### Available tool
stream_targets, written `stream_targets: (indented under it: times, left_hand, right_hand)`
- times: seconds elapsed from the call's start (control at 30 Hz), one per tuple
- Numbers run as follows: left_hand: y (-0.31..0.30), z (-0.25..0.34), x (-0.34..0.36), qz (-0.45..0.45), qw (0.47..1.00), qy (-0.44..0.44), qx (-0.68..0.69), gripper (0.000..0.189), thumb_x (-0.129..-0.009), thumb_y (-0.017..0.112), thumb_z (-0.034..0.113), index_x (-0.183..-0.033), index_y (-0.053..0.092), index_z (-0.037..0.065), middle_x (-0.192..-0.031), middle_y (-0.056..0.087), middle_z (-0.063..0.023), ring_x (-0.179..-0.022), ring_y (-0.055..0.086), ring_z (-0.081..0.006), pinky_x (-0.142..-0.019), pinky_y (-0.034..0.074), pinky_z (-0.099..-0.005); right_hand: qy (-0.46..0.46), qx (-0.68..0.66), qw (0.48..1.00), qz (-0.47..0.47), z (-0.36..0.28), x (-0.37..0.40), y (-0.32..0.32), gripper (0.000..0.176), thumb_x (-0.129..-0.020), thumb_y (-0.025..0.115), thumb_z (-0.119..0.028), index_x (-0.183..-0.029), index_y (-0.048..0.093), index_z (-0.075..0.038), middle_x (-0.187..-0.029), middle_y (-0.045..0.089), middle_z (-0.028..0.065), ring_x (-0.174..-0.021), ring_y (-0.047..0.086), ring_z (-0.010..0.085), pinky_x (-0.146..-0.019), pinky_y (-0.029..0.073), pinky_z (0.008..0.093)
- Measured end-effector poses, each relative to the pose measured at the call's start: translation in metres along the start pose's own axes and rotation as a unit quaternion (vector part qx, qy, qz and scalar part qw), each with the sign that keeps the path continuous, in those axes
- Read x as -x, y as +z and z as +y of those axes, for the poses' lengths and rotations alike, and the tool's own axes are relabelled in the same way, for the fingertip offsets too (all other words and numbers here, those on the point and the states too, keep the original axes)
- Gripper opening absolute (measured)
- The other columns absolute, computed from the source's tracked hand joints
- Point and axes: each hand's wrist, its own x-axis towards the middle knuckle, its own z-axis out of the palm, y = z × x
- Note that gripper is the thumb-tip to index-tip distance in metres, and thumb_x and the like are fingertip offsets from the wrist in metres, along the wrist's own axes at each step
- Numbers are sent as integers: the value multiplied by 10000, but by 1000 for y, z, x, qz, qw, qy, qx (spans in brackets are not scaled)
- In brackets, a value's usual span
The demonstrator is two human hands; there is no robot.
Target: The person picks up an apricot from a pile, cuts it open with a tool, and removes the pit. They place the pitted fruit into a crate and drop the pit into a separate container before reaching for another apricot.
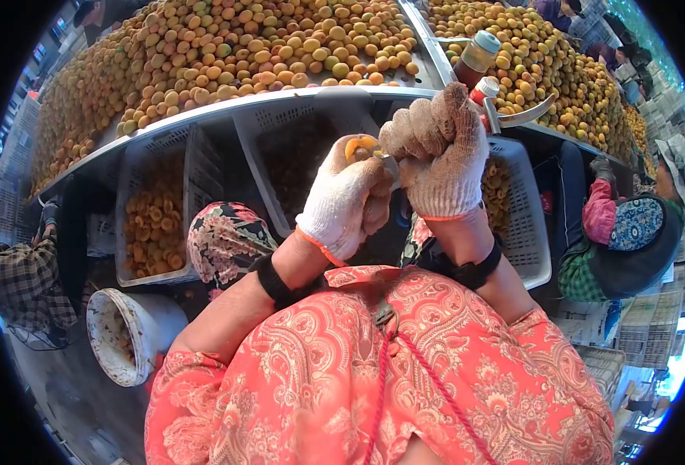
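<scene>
Both hands wear knitted gloves, stained brown over the fingers, and meet in front of my chest. My left hand (346,198) is closed around an apricot (363,146), whose orange flesh shows as a curved cut edge at the thumb side. My right hand (441,155) is a fist right beside it, knuckles up. A small metal tool (391,167) glints between the two hands, at the lower side of the right fist; its handle is hidden in the glove. Below the hands stands a crate (261,167) with dark contents.
Apricots (280,46) are heaped on a metal-edged table (226,106). On its rim are a jar (478,58), a red bottle with a white cap (486,89) and a curved blade (528,115). Crates of halved apricots (155,225) and a white bucket (160,322) stand below. Co-workers (629,225) sit at both sides.
</scene>
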Motion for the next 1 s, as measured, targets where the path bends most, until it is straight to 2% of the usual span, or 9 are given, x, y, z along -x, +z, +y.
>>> stream_targets:
  times: [0.17,0.33,0.4,0.57,0.77,0.83,0.9,0.97,1.0]
  left_hand:
    - [4,-6,-6,69,994,47,-77,263,-938,573,93,-1182,488,142,-721,483,5,-452,373,-59,-375,284,-218]
    - [10,-3,-6,81,996,-25,-10,288,-933,579,95,-1196,482,161,-741,515,2,-442,398,-66,-369,295,-218]
    - [14,-5,-7,90,996,-21,15,288,-930,582,98,-1190,479,165,-731,503,8,-443,393,-63,-371,293,-216]
    - [18,-4,-5,125,992,-30,7,266,-926,587,106,-1164,483,165,-737,489,16,-462,416,-69,-398,319,-200]
    - [-9,-7,-12,-37,999,-9,-37,292,-903,591,62,-1177,501,108,-856,568,-24,-540,476,-77,-442,360,-211]
    - [-8,-9,-14,-6,981,83,-173,363,-881,599,38,-1227,496,70,-878,572,-27,-632,494,-65,-511,388,-208]
    - [-16,-1,-16,-12,971,29,-239,395,-866,614,32,-1245,505,32,-949,604,-38,-798,572,-96,-667,474,-228]
    - [-24,-3,-23,-42,828,243,-503,360,-892,655,72,-1204,485,11,-890,655,-120,-751,652,-174,-645,526,-319]
    - [-27,-2,-23,-37,817,225,-530,363,-873,660,45,-1191,490,1,-928,676,-180,-850,690,-248,-750,536,-369]
  right_hand:
    - [-6,-2,1000,2,1,-2,-4,542,-1022,508,-403,-581,319,-152,-529,252,-11,-492,285,164,-539,287,340]
    - [-16,16,1000,20,8,1,4,519,-1024,512,-380,-597,336,-143,-520,243,-9,-492,300,163,-520,298,338]
    - [-77,205,973,73,15,4,9,542,-1028,487,-390,-573,301,-161,-520,253,-20,-493,260,152,-542,280,322]
    - [-12,81,997,15,3,-2,1,513,-1023,499,-385,-594,329,-160,-523,255,-19,-480,273,149,-510,271,317]
    - [16,-25,999,41,1,-7,-8,520,-1007,521,-389,-585,323,-160,-515,255,-13,-465,270,156,-501,279,332]
    - [60,-77,994,59,-2,-7,-13,524,-1003,523,-393,-576,322,-167,-516,257,-15,-464,273,161,-504,279,336]
    - [69,-78,991,85,-3,-7,-13,523,-999,524,-386,-565,320,-177,-509,249,-17,-457,267,168,-501,274,341]
    - [114,-103,982,109,-4,-10,-18,526,-996,521,-373,-552,309,-186,-501,235,-16,-450,260,168,-490,260,341]
    - [126,-124,975,136,-3,-11,-18,533,-993,519,-361,-540,292,-196,-491,217,-19,-439,247,166,-473,237,342]
